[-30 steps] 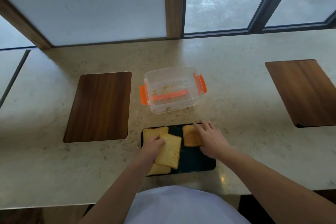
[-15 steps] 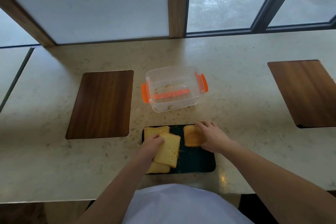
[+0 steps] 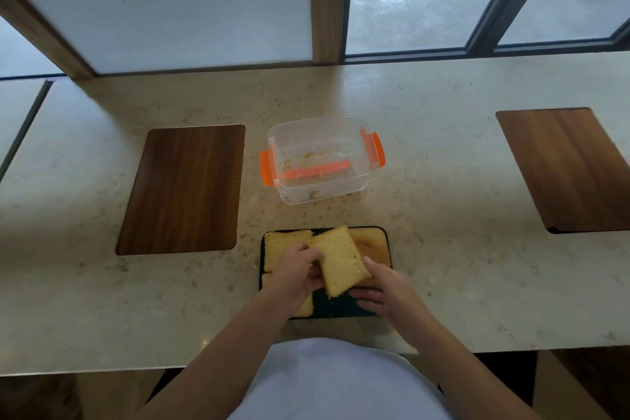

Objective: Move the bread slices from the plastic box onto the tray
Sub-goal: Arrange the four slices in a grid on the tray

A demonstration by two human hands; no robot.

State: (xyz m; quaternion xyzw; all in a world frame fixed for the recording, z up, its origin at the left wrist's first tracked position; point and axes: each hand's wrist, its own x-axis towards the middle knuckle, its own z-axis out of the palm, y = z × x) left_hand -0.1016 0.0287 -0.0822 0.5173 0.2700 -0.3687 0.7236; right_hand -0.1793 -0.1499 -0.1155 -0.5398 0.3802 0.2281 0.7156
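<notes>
A clear plastic box (image 3: 354,133) with orange clips stands on the counter and holds only crumbs. In front of it lies a black tray (image 3: 341,309) near the counter's front edge. A bread slice (image 3: 284,244) lies flat at the tray's back left, another slice (image 3: 371,244) at its back right, and a third one (image 3: 306,309) shows under my left wrist. My left hand (image 3: 296,274) grips a lifted, tilted slice (image 3: 341,261) by its left edge above the tray's middle. My right hand (image 3: 385,288) touches that slice's lower right edge, with its fingers spread beneath.
Two dark wooden boards lie on the beige stone counter, one (image 3: 184,189) left of the box and one (image 3: 569,169) far right. Crumbs are scattered between box and tray. Windows and a wooden post (image 3: 327,0) rise behind the counter.
My left hand has lifted the slice off the tray and swung it right towards the middle. My right hand left the back-right slice and came to the lifted slice's lower edge.
</notes>
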